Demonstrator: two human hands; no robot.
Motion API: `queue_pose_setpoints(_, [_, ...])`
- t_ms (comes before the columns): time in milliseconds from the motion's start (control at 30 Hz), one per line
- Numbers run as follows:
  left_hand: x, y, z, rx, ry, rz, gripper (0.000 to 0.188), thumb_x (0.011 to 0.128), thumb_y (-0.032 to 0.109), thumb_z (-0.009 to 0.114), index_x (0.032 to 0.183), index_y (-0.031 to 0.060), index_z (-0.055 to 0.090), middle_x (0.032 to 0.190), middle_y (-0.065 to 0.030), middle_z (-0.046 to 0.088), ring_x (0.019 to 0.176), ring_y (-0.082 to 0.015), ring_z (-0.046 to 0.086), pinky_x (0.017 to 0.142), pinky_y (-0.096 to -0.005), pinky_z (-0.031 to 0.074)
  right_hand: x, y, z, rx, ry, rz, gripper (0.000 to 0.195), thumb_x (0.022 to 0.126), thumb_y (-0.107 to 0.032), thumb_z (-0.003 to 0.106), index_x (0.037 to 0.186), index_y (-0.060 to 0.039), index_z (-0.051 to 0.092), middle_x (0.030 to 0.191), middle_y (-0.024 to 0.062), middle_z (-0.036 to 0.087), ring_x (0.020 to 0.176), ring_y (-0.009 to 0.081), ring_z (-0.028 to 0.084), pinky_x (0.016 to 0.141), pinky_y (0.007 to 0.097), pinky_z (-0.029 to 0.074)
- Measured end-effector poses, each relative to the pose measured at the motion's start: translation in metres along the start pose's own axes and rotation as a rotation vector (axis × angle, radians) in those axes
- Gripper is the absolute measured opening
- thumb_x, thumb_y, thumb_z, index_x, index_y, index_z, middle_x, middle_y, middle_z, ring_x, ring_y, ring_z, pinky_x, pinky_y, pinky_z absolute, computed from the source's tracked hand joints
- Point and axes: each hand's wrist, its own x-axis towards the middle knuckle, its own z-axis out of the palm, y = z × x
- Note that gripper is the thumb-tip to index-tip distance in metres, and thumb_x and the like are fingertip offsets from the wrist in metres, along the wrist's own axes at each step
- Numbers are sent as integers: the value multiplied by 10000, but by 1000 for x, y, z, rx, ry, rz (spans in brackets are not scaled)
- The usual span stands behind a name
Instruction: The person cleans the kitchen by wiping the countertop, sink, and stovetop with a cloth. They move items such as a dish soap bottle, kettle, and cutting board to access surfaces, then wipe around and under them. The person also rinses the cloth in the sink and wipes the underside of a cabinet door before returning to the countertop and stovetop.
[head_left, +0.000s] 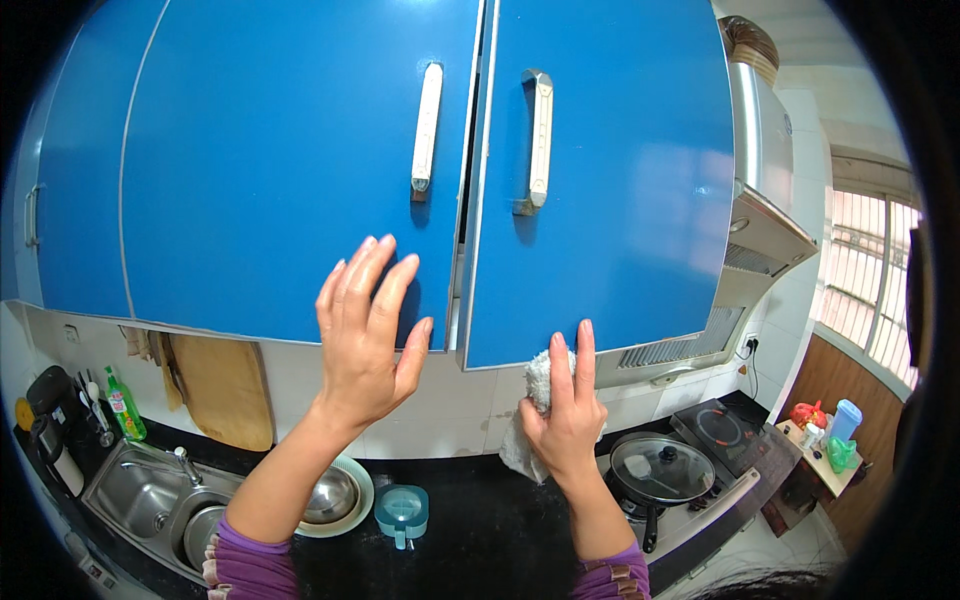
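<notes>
Two blue wall cabinet doors fill the upper view. My left hand (364, 330), fingers spread and holding nothing, is raised in front of the lower right part of the left door (277, 165); whether it touches the panel I cannot tell. My right hand (566, 412) grips a white cloth (525, 450) at the lower edge of the right door (622, 195), two fingers extended upward over the panel. A narrow dark gap runs between the doors. Each bears a pale bar handle, the left handle (427, 127) and the right handle (539, 142).
Below runs a black countertop (472, 517) with a teal lidded container (402, 514) and a steel bowl (331, 495) in a larger basin. A steel sink (142, 487) and green bottle (124, 405) are left. A lidded pan (661, 469) stands right, below a range hood (765, 232).
</notes>
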Motion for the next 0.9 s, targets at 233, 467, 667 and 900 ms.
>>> queue_pose_setpoints(233, [59,9,-14,-792,7,-210,648,739,64,631,1323,72,350,1286,-160,352,832,-138,519,603,-223,448,-4,2,-1,35,75,-27,753,533,-25,630,1262,-51,442,1336,273,344,786,307,623,551,312,509])
queue_pose_setpoints(467, [71,8,-20,-957,-51,-362,567,737,138,669,1240,53,422,1138,-102,455,824,-106,461,671,-218,425,-5,4,1,61,92,-27,731,534,-27,625,1247,-48,461,1332,273,351,742,280,623,528,302,500])
queue_pose_setpoints(667, [71,21,-46,-818,53,-131,596,693,81,657,1227,21,399,1131,-97,445,794,-80,390,789,-214,350,-9,6,1,63,99,-49,709,539,-22,614,1234,-39,476,1332,273,352,753,280,631,540,298,506])
queue_pose_setpoints(900, [68,10,-17,-720,89,-107,484,653,100,690,1095,58,496,1010,-54,454,785,-133,407,721,-253,389,-5,1,7,131,111,-8,719,550,-10,598,1254,-28,454,1346,277,330,797,304,630,541,299,508])
